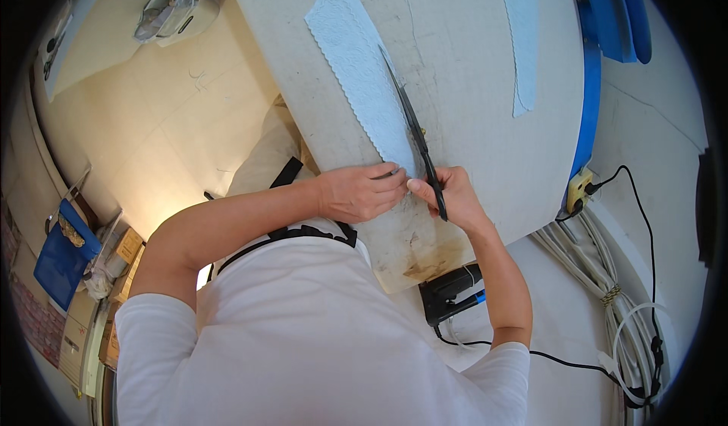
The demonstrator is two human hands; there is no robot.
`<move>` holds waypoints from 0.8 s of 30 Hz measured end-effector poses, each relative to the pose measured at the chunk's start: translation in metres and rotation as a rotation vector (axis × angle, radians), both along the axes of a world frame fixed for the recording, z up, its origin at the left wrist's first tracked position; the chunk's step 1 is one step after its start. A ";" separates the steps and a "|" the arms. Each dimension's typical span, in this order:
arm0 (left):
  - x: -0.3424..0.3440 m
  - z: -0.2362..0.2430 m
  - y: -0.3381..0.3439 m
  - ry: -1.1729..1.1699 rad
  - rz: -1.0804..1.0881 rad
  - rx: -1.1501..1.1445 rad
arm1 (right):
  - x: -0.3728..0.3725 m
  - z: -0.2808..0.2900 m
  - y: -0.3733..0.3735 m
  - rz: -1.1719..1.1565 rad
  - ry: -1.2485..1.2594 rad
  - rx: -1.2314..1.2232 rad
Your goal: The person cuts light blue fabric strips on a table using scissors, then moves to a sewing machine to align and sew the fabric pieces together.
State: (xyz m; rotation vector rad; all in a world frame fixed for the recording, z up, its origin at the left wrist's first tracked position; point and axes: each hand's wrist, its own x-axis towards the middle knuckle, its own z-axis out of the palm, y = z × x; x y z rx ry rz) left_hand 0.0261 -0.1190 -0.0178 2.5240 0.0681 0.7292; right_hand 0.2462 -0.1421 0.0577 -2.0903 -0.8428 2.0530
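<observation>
A long piece of light blue patterned fabric (356, 66) with a scalloped left edge lies on the pale tabletop (462, 70). My left hand (362, 193) is closed at its near, narrow end, with the fingertips pressed together on the fabric. A small dark bit shows by those fingers; I cannot tell what it is. In my right hand (455, 191) is a pair of long black scissors (413, 123), its handles partly hidden by the fingers. The blades point away from me along the fabric's right edge. Both hands nearly touch.
Another light blue fabric strip (523, 47) lies at the far right. A black corded device with a blue part (447, 293) sits below the near table edge. At the right are a power socket (578, 191) and tied pale cloth (607, 289). A lined bin (171, 13) stands far left.
</observation>
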 end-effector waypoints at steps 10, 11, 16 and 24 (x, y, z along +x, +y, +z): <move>-0.039 0.017 0.070 0.019 0.515 -0.155 | -0.007 0.000 0.016 -0.011 -0.005 -0.022; -0.044 0.014 0.087 0.039 0.629 -0.149 | -0.007 0.000 0.016 -0.001 -0.016 -0.019; -0.056 0.005 0.150 0.022 0.846 0.012 | -0.007 0.000 0.018 0.023 -0.039 -0.025; -0.056 -0.007 0.160 0.034 0.865 0.034 | -0.009 0.001 0.023 0.006 -0.012 -0.033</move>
